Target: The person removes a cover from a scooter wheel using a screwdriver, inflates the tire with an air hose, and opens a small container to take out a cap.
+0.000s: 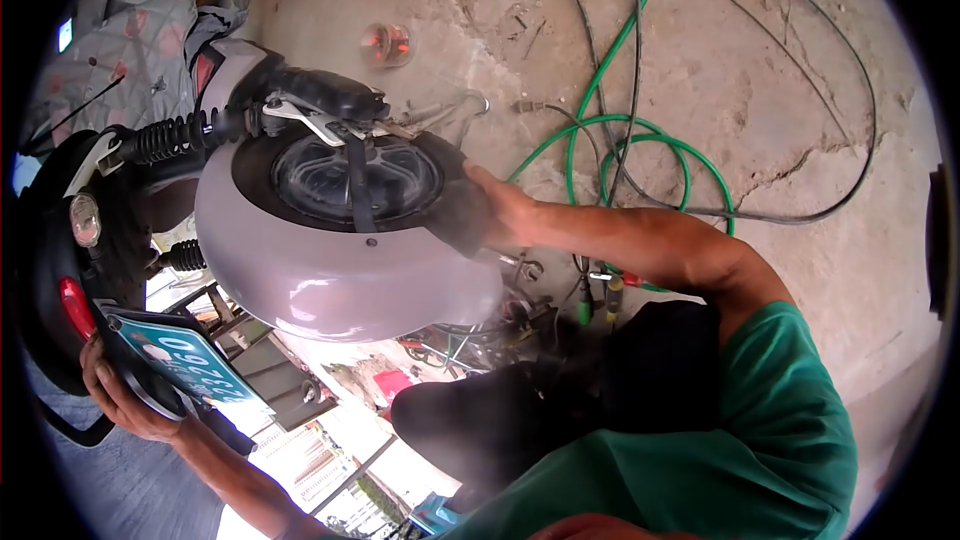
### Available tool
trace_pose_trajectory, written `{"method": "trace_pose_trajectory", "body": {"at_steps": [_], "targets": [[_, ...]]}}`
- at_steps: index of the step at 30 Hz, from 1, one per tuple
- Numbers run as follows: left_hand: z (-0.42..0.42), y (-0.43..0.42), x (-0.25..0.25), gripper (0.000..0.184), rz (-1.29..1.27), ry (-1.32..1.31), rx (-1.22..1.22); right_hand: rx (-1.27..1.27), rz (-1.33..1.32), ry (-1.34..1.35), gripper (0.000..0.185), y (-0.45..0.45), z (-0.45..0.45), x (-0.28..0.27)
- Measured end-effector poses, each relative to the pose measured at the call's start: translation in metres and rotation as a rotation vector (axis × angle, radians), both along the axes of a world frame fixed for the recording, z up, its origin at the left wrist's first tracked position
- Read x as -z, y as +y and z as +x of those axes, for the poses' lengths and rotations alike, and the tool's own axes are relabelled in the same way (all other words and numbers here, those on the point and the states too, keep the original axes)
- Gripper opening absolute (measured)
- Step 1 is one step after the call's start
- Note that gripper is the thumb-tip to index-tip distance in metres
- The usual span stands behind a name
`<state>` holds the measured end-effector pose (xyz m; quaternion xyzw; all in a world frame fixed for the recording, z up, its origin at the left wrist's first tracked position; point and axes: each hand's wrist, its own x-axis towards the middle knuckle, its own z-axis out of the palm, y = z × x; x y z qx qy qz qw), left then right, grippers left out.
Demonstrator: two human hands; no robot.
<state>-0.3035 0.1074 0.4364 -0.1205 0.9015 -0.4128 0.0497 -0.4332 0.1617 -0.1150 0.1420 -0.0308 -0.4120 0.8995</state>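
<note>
A scooter with a pinkish-grey rear mudguard (330, 285) fills the left half, seen tilted sideways. My left hand (130, 400) has its fingers curled round the scooter's tail (150, 380), close to the red tail light (75, 307) and a green number plate (190, 355). At the rear wheel (355, 180), my right hand (495, 210) grips the dark tyre (455, 205) near the mudguard's end; its thumb shows and most other fingers are hidden behind the tyre. A coiled shock absorber (175, 137) stands between wheel and seat.
A green hose (570, 165) and a black cable (800, 217) loop over the concrete floor. A clear tub (388, 45) with orange-red contents stands beyond the wheel. A yellow-handled tool (614, 298) and a wrench (530, 267) lie near my knees. Patterned cloth (130, 65) covers something behind.
</note>
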Motion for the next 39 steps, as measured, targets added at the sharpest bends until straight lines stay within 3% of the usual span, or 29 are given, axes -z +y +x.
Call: {"method": "trace_pose_trajectory", "body": {"at_steps": [3, 7, 11, 12, 16, 19, 21, 24, 26, 31, 34, 35, 39], "targets": [[-0.006, 0.001, 0.003, 0.044, 0.022, -0.017, 0.017, -0.021, -0.014, 0.124, 0.076, 0.009, -0.002, -0.008], [-0.015, 0.002, 0.007, 0.045, 0.033, -0.025, 0.029, -0.175, -0.062, 0.209, 0.082, 0.057, -0.051, -0.063], [-0.017, 0.003, 0.009, 0.045, 0.032, -0.025, 0.008, -0.246, -0.138, 0.176, 0.095, 0.083, -0.057, -0.047], [-0.02, 0.003, 0.011, 0.044, 0.035, -0.021, 0.012, -0.299, -0.007, 0.22, 0.102, 0.075, -0.061, -0.048], [-0.01, 0.001, 0.005, 0.044, 0.094, 0.023, -0.005, -0.315, -0.041, 0.334, 0.095, 0.032, -0.053, -0.023], [-0.001, 0.003, 0.012, 0.036, 0.19, 0.425, -0.195, -0.25, -0.014, 0.302, 0.086, 0.006, -0.045, -0.027], [-0.003, 0.007, 0.013, 0.033, 0.181, 0.531, -0.268, -0.2, -0.008, 0.228, 0.081, -0.001, -0.038, -0.027], [-0.003, 0.004, 0.012, 0.036, 0.094, 0.255, -0.125, -0.185, -0.005, 0.345, 0.08, 0.019, -0.046, -0.043], [-0.012, 0.003, 0.009, 0.048, -0.013, -0.022, 0.018, -0.258, -0.064, 0.342, 0.076, 0.05, -0.056, -0.054], [0.0, 0.002, -0.008, 0.046, -0.025, -0.051, -0.025, -0.3, -0.372, 0.401, 0.058, 0.091, -0.106, -0.047], [0.003, -0.001, -0.008, 0.045, -0.037, -0.03, -0.035, 0.094, -0.553, 1.154, 0.035, 0.084, -0.099, 0.001], [0.004, -0.002, -0.005, 0.044, -0.038, -0.009, -0.039, 0.21, -0.648, 1.399, 0.029, 0.078, -0.115, -0.016], [0.011, -0.004, 0.004, 0.042, -0.041, 0.091, -0.062, 0.43, -1.122, 2.152, 0.047, 0.061, -0.124, -0.023]]}}
